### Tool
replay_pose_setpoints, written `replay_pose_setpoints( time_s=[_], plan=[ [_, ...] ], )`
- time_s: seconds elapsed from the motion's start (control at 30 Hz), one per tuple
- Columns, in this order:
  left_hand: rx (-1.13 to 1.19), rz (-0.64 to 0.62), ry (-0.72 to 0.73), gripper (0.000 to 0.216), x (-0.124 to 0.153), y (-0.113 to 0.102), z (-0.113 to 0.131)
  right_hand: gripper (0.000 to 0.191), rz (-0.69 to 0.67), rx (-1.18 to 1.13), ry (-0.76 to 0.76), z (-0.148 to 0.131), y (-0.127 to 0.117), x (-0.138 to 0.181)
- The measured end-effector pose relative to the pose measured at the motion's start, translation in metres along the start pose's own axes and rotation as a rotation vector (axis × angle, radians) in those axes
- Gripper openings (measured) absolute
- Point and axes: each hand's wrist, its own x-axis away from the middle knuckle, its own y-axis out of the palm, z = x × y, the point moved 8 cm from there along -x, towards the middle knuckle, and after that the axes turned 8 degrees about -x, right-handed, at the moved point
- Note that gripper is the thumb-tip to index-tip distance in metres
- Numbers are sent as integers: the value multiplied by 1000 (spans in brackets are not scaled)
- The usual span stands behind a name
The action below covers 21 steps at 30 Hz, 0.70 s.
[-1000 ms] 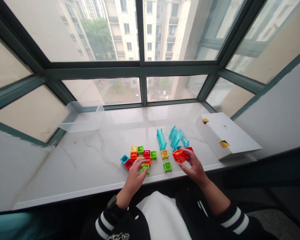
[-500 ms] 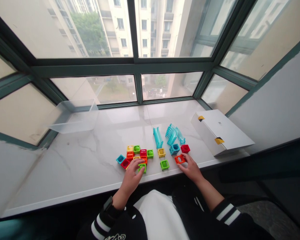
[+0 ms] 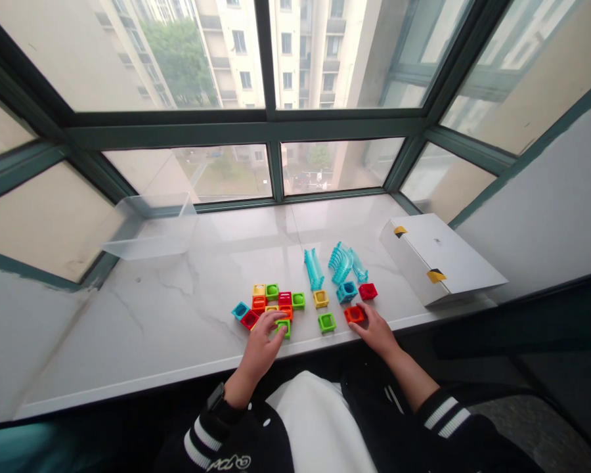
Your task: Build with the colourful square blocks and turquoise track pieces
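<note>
My right hand (image 3: 378,332) grips an orange-red toy block (image 3: 354,314) between thumb and fingers, close to the counter's front edge. My left hand (image 3: 262,345) is bent around a green block (image 3: 284,328) at the near side of a cluster of colourful blocks. Its fingers partly hide that green block and its neighbours. In the cluster are a blue block (image 3: 240,311), a red block (image 3: 285,299) and several others. Between my hands stand a yellow block (image 3: 320,299) and another green block (image 3: 327,322). Beyond my right hand are a blue block (image 3: 347,292) and a red block (image 3: 368,291).
A straight clear-blue track piece (image 3: 314,269) and a curved one (image 3: 341,263) lie behind the blocks. A transparent bin (image 3: 150,246) stands at the back left, a white box (image 3: 443,253) at the right. Windows border the marble-patterned counter (image 3: 177,341).
The orange-red block in my right hand has turned: its hole showed the pale counter before and now looks red inside. My left hand stays at the green block. The view has shifted slightly.
</note>
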Motion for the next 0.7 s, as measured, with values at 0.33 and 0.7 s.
replay_pose_setpoints(
  time_s=[0.33,0.7],
  plan=[
    [19,-7,-18,26,2,1,-7,57,-14,19,-50,-4,3,-1],
    [-22,45,-24,26,-2,-14,-4,66,-31,25,-47,-13,-3,1]
  ],
)
